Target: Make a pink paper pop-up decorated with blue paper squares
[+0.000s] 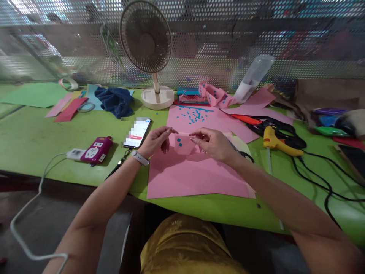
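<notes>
Both my hands hold a small pink paper piece (184,144) dotted with little blue squares, a little above a large pink sheet (196,173) on the green table (37,137). My left hand (156,140) pinches its upper left edge, fingers closed. My right hand (212,142) pinches its upper right edge. Beyond them lies another pink sheet (196,118) with several tiny blue squares scattered on it. A white band sits on my left wrist.
A phone (137,133) lies left of my hands, a magenta power strip (97,150) with a white cable further left. A yellow glue gun (278,142), black cords and scissors lie right. A fan (146,42), blue cloth (115,101) and paper scraps stand behind, before a mesh wall.
</notes>
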